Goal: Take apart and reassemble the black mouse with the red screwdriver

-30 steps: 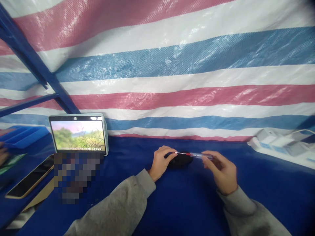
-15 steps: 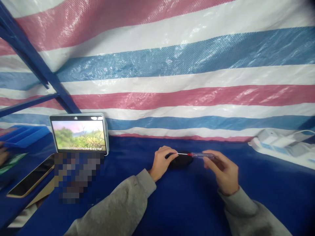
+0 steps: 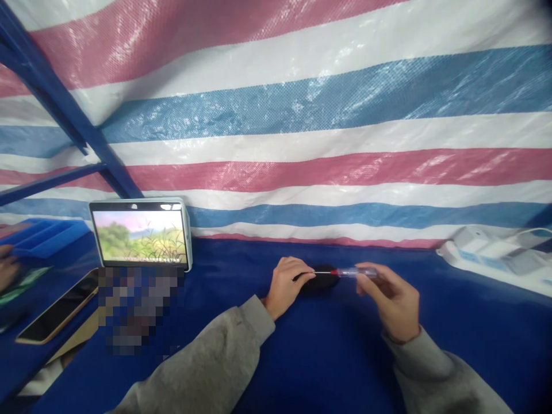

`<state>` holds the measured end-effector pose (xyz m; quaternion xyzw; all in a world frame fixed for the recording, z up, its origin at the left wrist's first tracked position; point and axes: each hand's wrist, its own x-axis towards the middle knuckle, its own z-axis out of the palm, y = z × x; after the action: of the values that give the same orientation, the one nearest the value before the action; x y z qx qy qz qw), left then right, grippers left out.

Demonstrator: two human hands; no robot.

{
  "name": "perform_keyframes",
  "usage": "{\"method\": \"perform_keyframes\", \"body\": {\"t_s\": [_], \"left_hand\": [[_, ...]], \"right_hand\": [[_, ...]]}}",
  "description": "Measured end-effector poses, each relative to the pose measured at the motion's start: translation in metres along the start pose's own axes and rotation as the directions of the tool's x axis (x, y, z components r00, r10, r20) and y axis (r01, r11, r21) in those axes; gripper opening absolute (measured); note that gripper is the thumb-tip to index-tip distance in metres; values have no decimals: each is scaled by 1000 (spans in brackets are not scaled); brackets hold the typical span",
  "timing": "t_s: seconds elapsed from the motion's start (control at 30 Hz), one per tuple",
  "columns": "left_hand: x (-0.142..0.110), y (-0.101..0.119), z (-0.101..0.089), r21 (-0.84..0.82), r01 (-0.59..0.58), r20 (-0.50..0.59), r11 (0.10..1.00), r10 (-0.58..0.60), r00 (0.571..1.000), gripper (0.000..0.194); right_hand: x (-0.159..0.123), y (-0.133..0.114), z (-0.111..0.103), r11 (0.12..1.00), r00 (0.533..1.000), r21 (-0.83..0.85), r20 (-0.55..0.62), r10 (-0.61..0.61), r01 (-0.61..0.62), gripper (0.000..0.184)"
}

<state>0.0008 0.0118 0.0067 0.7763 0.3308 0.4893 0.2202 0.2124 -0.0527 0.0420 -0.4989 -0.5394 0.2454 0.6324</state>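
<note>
My right hand (image 3: 395, 303) is closed round the clear plastic handle of a screwdriver (image 3: 350, 272), which lies level and points left. It has a red collar and a thin metal shaft. At the shaft's end, the thumb and fingers of my left hand (image 3: 284, 287) are pinched together. What they hold is too dark and small to make out. A black rounded object (image 3: 321, 282) rests on the blue tabletop behind the shaft, right beside my left fingertips. Its kind does not show, and the left hand hides part of it.
A tablet (image 3: 140, 233) showing a video stands at the left. Nearby are a phone (image 3: 60, 307), a blue divided tray (image 3: 52, 238) and another person's hand (image 3: 7, 267). A white power strip (image 3: 487, 264) with plugs sits at the right. Striped sheeting (image 3: 302, 172) hangs behind the table.
Both hands have stayed almost in place. The screwdriver's handle looks slightly turned or shifted in my right hand, and the left fingertips have closed a little further over the shaft's end.
</note>
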Motion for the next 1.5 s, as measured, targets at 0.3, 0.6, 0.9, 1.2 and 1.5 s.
{"method": "perform_keyframes", "body": {"t_s": [0.3,0.6,0.9,1.2,1.5], "left_hand": [[-3,4,0,126,-40,-8,991,41,999,30],[-4,-4,7,221,-279,298,935,208,932,32],[-5,-6,6,228,-263,413,938,151,898,32],[-5,-7,7,220,-279,419,935,168,892,33],[-4,-5,5,211,-280,419,936,172,892,32]], "right_hand": [[-8,9,8,994,980,-30,-167,-109,105,23],[-4,14,7,972,876,-132,-422,-233,196,28],[-7,18,0,955,906,-222,-330,-264,197,26],[-6,23,-2,929,929,-316,-248,-276,192,25],[-7,32,-6,921,939,-352,-229,-255,164,26]]}}
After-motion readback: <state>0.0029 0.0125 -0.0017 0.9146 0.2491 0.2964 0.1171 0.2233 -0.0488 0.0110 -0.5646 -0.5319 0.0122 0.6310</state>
